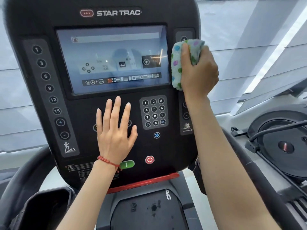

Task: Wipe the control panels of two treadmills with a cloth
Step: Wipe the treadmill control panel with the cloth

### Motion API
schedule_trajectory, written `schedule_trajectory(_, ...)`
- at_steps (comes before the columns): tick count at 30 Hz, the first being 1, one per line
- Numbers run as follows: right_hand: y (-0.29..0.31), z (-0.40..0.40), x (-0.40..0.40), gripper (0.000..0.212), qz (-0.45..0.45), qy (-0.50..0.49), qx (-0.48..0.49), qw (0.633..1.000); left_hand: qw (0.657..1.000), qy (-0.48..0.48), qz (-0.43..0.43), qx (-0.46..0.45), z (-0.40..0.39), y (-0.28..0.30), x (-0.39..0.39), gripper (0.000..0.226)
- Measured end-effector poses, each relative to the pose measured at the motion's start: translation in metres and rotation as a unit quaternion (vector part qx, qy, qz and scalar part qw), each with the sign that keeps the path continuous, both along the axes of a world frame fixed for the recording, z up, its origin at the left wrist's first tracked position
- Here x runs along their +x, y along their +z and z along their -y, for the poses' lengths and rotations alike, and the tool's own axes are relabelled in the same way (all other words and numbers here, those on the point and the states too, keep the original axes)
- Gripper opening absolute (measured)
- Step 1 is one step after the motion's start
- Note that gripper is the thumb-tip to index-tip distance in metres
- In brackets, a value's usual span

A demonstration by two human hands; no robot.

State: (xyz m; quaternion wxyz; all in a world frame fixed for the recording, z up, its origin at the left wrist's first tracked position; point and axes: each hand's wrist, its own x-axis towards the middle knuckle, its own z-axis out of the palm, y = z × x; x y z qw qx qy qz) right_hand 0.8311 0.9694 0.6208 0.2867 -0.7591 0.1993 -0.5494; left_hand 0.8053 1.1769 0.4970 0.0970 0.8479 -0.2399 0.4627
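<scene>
The black treadmill control panel (93, 113) stands upright ahead. The right hand (199, 70) grips the dotted white cloth (177, 63) on its right strip; the left hand (114, 130) lies flat with fingers spread.

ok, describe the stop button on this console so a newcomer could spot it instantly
Start at the black Star Trac treadmill console and drop below the touchscreen, past the numeric keypad and the small blue fan icon. The stop button sits near the console's bottom edge, right of the green start button. It is the only red octagon with a white ring inside.
</scene>
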Motion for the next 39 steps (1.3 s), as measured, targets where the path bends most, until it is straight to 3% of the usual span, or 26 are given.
schedule_trajectory(10,-0.073,-0.002,-0.049,0.047,-0.025,0.03,0.038,0.998,1.0,0.011,0.015,0.01,0.001,-0.005,0.003,0.047)
schedule_trajectory(19,0.057,0.024,0.034,0.041,-0.011,0.035,-0.04,0.999,1.0,0.011,0.02,0.008,0.0,-0.007,0.002,0.047)
schedule_trajectory(23,0.079,0.025,0.052,0.042,-0.03,0.039,-0.071,0.996,1.0,0.013,0.022,0.011,0.0,-0.007,0.002,0.048)
schedule_trajectory(31,0.003,0.01,0.004,0.048,-0.012,0.048,-0.046,0.998,1.0,0.014,0.008,0.004,0.0,-0.003,-0.001,0.046)
schedule_trajectory(36,-0.075,-0.013,-0.053,0.048,-0.037,0.02,0.017,0.999,1.0,0.004,-0.012,0.003,-0.006,0.001,-0.009,0.045)
schedule_trajectory(39,-0.087,-0.028,-0.063,0.045,-0.035,0.002,0.067,0.997,1.0,0.019,-0.014,-0.003,-0.02,-0.003,-0.017,0.044)
